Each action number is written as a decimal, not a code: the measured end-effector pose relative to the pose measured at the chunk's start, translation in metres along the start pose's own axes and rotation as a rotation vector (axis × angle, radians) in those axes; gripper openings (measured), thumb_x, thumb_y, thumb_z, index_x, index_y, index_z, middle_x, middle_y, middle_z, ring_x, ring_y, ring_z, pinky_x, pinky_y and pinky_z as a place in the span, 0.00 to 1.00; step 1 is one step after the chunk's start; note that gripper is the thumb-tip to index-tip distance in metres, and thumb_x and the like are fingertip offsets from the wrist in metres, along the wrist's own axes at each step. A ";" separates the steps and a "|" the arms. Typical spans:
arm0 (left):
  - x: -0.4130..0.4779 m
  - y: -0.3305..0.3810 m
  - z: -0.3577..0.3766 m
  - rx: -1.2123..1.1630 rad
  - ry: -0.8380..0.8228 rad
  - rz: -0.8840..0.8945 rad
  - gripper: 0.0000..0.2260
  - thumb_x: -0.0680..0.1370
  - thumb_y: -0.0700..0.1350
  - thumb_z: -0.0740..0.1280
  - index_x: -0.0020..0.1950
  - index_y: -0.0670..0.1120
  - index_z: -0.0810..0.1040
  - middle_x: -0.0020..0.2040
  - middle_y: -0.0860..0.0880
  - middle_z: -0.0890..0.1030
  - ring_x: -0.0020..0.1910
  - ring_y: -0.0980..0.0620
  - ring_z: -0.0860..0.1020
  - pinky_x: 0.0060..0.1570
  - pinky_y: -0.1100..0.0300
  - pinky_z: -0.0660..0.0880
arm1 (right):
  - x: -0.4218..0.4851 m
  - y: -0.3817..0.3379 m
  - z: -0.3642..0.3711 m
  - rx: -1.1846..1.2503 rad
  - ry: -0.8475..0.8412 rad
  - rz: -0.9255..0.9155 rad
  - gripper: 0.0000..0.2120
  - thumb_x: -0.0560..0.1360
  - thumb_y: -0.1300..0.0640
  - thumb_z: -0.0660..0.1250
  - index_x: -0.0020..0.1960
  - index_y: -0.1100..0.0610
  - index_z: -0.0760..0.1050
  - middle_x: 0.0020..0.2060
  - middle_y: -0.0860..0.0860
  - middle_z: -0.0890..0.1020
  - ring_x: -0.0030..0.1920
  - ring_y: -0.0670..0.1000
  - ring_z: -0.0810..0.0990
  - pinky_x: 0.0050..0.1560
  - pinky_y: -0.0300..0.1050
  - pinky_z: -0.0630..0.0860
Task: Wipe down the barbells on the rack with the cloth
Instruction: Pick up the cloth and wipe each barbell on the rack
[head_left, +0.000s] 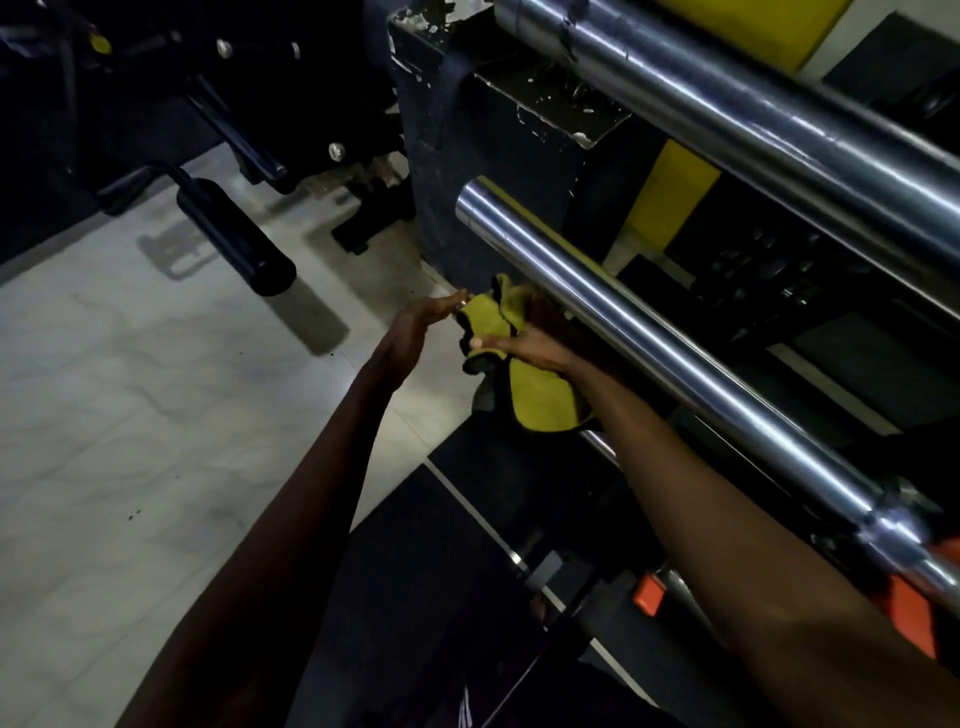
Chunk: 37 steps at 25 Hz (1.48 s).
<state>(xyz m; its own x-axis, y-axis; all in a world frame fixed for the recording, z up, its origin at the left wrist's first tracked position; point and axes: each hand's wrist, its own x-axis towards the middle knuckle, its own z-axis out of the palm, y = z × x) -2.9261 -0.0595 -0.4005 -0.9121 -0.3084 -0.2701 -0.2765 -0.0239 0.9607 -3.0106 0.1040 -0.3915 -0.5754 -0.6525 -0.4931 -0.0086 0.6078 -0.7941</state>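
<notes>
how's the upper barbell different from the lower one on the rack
The upper barbell looks thicker and shows scuffs; the lower barbell looks slimmer and cleaner. The lower barbell's round end shows, while the upper barbell's end runs out of frame. The yellow cloth, in the right hand, is right by the lower barbell, far from the upper barbell. Both are shiny chrome, slanting alike.

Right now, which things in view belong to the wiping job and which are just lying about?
Job: yellow cloth, lower barbell, upper barbell.
Lying about: black padded roller, orange clip, yellow panel.
</notes>
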 end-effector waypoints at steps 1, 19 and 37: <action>0.001 -0.001 0.001 0.022 0.034 -0.003 0.15 0.81 0.45 0.58 0.63 0.42 0.78 0.58 0.50 0.78 0.55 0.57 0.77 0.66 0.58 0.69 | -0.006 0.002 0.001 -0.096 0.068 -0.070 0.35 0.75 0.53 0.75 0.76 0.60 0.64 0.69 0.55 0.73 0.70 0.54 0.71 0.68 0.42 0.66; -0.042 -0.035 0.067 0.972 -0.112 0.362 0.24 0.85 0.49 0.50 0.80 0.48 0.51 0.80 0.48 0.47 0.78 0.52 0.41 0.76 0.50 0.40 | -0.139 0.111 -0.032 0.089 0.391 0.431 0.26 0.79 0.36 0.59 0.66 0.53 0.77 0.61 0.54 0.81 0.55 0.53 0.83 0.53 0.43 0.77; -0.038 -0.032 0.084 1.104 -0.061 0.245 0.27 0.83 0.57 0.51 0.80 0.49 0.50 0.80 0.46 0.45 0.78 0.46 0.42 0.73 0.44 0.39 | -0.172 0.090 0.000 -0.530 0.347 0.120 0.42 0.69 0.39 0.75 0.76 0.51 0.60 0.64 0.55 0.77 0.61 0.58 0.78 0.60 0.52 0.76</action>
<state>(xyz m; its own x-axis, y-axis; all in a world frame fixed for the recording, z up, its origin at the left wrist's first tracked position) -2.9085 0.0332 -0.4262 -0.9833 -0.1417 -0.1146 -0.1770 0.8923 0.4152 -2.9121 0.2708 -0.3778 -0.8275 -0.4361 -0.3536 -0.2799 0.8664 -0.4135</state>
